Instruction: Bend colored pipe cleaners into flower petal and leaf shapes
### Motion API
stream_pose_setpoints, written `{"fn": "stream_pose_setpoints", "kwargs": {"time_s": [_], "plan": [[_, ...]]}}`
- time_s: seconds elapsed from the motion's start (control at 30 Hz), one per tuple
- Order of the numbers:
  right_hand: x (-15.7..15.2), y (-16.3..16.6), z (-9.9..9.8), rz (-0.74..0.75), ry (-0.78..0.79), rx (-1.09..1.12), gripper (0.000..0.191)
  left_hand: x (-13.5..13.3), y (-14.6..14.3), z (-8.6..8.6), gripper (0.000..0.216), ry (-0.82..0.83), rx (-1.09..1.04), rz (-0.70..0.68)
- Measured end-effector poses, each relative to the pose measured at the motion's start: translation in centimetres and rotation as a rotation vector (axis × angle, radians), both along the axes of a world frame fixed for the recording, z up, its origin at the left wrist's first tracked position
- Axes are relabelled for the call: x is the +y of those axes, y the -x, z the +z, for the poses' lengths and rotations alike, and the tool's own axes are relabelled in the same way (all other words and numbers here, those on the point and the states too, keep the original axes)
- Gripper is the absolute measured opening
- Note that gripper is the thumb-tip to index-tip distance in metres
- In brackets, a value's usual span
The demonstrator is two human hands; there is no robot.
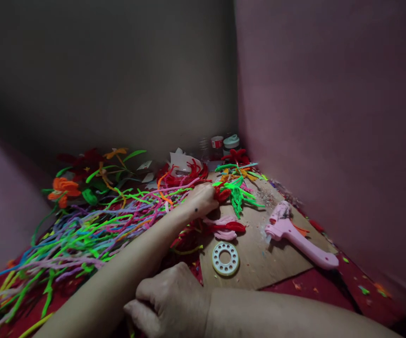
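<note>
My left hand point(205, 199) reaches out to the middle of the pile, its fingers curled down against a red fuzzy pipe cleaner piece point(222, 193); the fingertips are hidden, so what it grips does not show. Close to the camera, my right hand point(175, 300) is closed, thumb against the bent fingers, and anything inside is covered. Just beyond the left fingers lie bright green pipe cleaner leaves point(238, 197). Below them are pink looped pieces point(226, 227) with a red one point(234, 227) across them. A roll of tape point(225, 258) with a holed white core lies flat nearby.
Many loose coloured pipe cleaners point(93, 234) spread over the left side. Finished-looking fuzzy flowers point(64, 188) lie behind them. A pink glue gun point(301, 241) rests on the brown board point(259, 267). Jars point(231, 143) stand in the corner by the pink wall point(330, 117).
</note>
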State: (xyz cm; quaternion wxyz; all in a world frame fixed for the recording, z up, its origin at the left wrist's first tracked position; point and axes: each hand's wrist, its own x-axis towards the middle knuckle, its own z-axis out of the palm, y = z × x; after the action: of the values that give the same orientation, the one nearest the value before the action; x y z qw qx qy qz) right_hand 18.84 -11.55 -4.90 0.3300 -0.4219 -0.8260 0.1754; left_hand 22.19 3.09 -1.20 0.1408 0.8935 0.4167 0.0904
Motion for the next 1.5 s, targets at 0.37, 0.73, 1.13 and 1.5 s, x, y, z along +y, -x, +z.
{"fn": "stream_pose_setpoints", "kwargs": {"time_s": [0.37, 0.73, 1.13, 1.5], "plan": [[0.1, 0.1, -0.1, 0.004, -0.017, -0.006, 0.026, 3.5, 0.5, 1.7, 0.013, 0.142, -0.242, 0.086], [0.1, 0.1, -0.1, 0.010, -0.023, -0.008, 0.026, 6.1, 0.1, 0.3, 0.025, 0.362, -0.211, 0.193], [0.0, 0.2, -0.4, 0.019, -0.040, 0.025, 0.031, 5.4, 1.1, 1.6, 0.006, 0.382, -0.350, 0.151], [0.0, 0.6, -1.3, 0.021, -0.115, 0.126, 0.028, 9.6, 6.6, 4.1, 0.012, 0.132, -0.459, 0.364]]}}
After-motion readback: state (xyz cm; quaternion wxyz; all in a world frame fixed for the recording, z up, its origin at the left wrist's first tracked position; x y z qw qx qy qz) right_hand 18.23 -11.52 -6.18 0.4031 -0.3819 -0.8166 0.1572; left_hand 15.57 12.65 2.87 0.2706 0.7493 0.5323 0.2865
